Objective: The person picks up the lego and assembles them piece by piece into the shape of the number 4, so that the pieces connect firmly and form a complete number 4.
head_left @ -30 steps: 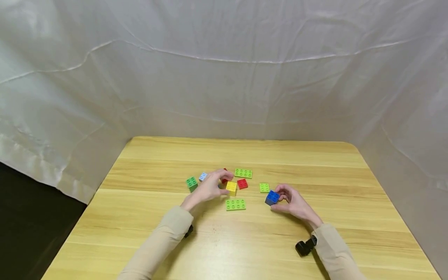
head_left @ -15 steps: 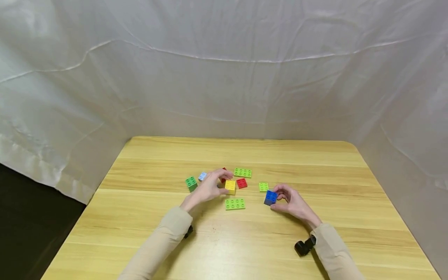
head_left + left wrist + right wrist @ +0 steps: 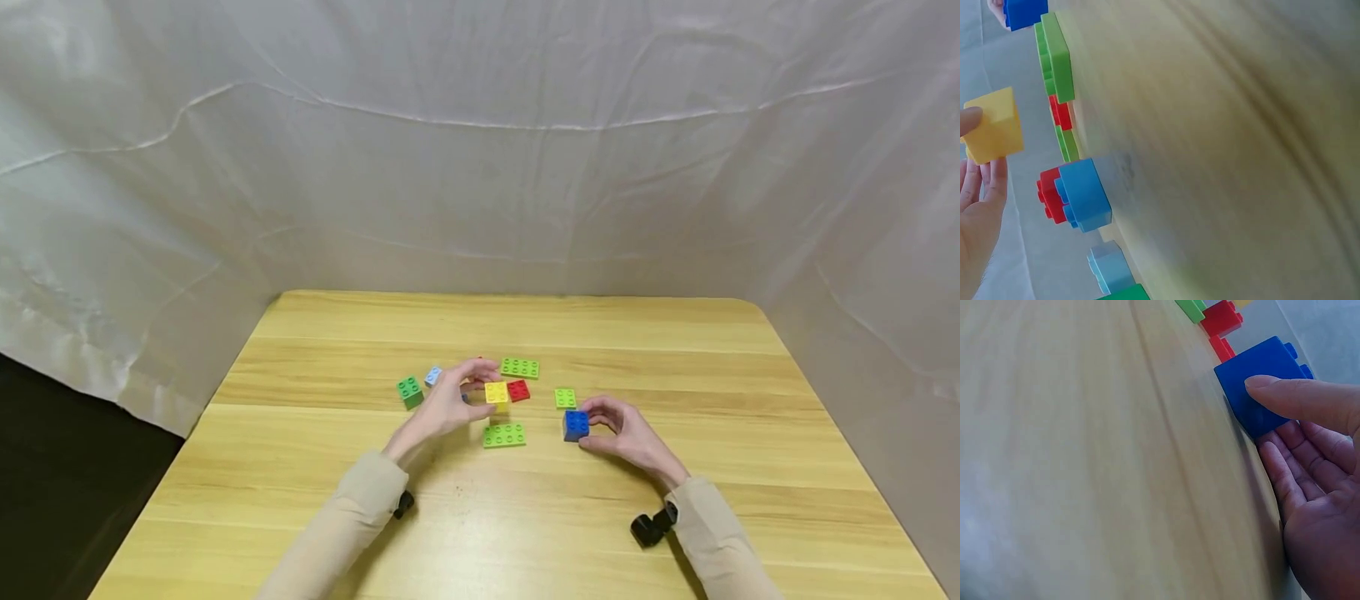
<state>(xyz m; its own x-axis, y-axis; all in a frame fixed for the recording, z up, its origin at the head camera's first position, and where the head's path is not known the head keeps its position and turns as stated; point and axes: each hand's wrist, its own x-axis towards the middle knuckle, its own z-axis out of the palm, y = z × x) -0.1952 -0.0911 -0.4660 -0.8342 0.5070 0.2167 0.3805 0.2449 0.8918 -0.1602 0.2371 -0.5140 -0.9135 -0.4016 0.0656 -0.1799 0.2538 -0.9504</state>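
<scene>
My left hand (image 3: 448,402) pinches a yellow building brick (image 3: 497,395) between thumb and fingers. In the left wrist view the yellow brick (image 3: 999,128) hangs apart from the table. On the right, my right hand (image 3: 630,435) grips a dark blue brick (image 3: 576,426) by its sides. The right wrist view has the thumb across that blue brick (image 3: 1260,381), low over the wood; whether it touches cannot be told. A flat lime plate (image 3: 504,436) lies in front of the yellow brick, and a flat red plate (image 3: 518,390) just beyond it.
A small lime plate (image 3: 566,398) lies behind the blue brick. Another long lime plate (image 3: 520,367) is farther back. Left of these are green (image 3: 410,392) and light blue (image 3: 432,376) bricks. The left wrist view also shows a mid-blue brick (image 3: 1088,194) beside a red one (image 3: 1052,194).
The yellow brick has risen slightly and shifted a little right in my left hand. My right hand's blue brick has turned and moved slightly left.
</scene>
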